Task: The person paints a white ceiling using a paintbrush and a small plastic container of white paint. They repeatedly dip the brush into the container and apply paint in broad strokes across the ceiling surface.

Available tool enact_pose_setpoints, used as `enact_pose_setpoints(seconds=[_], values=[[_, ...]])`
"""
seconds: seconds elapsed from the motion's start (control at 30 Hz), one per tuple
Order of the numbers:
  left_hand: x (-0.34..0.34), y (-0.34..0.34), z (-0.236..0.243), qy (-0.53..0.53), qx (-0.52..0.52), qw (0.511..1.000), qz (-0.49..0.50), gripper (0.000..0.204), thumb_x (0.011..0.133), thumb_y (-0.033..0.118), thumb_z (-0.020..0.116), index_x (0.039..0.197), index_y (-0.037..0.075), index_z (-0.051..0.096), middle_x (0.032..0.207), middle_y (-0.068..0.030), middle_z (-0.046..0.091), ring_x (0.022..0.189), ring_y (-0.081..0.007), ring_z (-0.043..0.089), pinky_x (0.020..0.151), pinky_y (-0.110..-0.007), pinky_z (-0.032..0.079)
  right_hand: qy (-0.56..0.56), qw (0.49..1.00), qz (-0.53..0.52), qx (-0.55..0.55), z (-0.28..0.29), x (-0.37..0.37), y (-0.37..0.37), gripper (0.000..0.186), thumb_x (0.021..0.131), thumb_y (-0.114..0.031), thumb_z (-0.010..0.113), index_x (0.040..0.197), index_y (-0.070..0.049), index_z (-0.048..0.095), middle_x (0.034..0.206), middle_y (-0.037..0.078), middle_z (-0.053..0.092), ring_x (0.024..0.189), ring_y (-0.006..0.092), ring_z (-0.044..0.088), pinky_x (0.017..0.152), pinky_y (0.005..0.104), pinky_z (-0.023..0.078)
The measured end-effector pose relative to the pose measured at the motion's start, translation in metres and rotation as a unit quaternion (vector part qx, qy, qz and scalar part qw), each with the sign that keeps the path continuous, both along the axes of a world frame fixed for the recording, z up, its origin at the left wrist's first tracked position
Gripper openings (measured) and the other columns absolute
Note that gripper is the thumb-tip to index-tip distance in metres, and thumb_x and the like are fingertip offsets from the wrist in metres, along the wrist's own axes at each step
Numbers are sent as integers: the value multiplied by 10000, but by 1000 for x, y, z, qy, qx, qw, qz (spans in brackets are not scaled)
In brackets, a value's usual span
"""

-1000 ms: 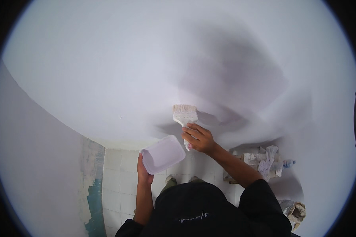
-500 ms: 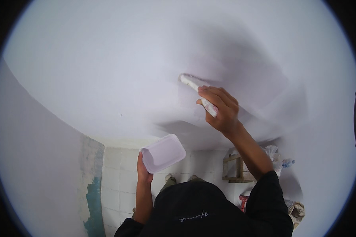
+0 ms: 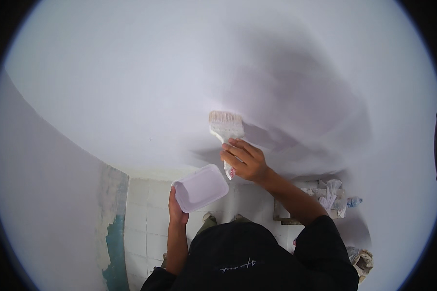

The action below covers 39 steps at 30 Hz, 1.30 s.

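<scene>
A wide, paint-smeared paintbrush [image 3: 226, 127] is gripped in my right hand [image 3: 247, 160], its bristles up by the pale lilac wall [image 3: 131, 87]. Whether the bristle tips touch the wall I cannot tell. My fingers close round the white handle, which has a pinkish-red mark near its end. Lower and to the left, my left hand [image 3: 177, 208] holds a rectangular plastic tub [image 3: 206, 186] by its left edge. The tub is tilted so its inside shows, coated in pale lilac paint. The brush handle's end is just above and right of the tub.
White floor tiles [image 3: 150, 213] lie below, around my feet. On the right stands a wooden crate [image 3: 291, 221] with crumpled plastic bags [image 3: 329, 191] and a clear bottle [image 3: 354, 201]. A paper sack [image 3: 361, 262] is nearer. Bare teal patches [image 3: 115, 247] mark the left wall.
My right hand has come down and left with the paintbrush, and the brush has turned from slanting edge-on to nearly upright, its broad side showing. The tub has stayed nearly still.
</scene>
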<state>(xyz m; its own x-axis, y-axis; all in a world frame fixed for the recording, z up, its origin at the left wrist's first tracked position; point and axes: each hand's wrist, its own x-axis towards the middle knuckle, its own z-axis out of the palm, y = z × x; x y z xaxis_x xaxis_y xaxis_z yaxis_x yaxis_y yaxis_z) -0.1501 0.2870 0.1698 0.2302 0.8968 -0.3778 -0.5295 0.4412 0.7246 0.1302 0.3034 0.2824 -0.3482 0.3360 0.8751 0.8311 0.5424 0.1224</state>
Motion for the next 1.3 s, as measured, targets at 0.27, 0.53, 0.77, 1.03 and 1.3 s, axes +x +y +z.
enact_pose_setpoints(seconds=[0.27,0.53,0.77,1.03,1.3], values=[[-6,-5,-1,7,0,1000,8,602,1047,492,406,1438,36,450,1401,-114,542,1306,-268,502,1091,-405,388,176,964,20,-196,-6,-7,9,293,740,45,688,1018,-45,684,955,104,714,790,235,695,670,320,581],[3,-6,7,2,-2,1000,-6,557,1076,440,327,1444,34,430,1393,-122,544,1310,-265,507,1095,-423,405,113,992,32,-45,117,5,6,298,735,54,768,1009,-28,687,991,105,736,836,267,716,704,335,595],[24,-2,5,5,-1,1000,-18,567,1077,431,302,1454,24,422,1406,-131,537,1315,-272,505,1095,-425,402,22,995,16,91,126,21,2,200,748,-63,750,934,-97,687,1079,76,706,991,305,696,823,377,595],[41,-6,-3,0,4,1000,-21,596,1058,477,388,1444,25,432,1396,-125,544,1305,-272,510,1080,-414,410,-32,997,-14,62,45,40,-5,180,770,-93,780,912,-141,682,1121,33,712,1093,303,681,828,371,604],[52,-11,-10,-2,3,1000,-12,592,1057,473,393,1447,29,428,1404,-125,538,1306,-275,509,1083,-416,408,2,1000,10,-6,-4,38,-17,151,778,-58,750,902,-123,694,1042,50,723,1046,285,699,816,352,608]])
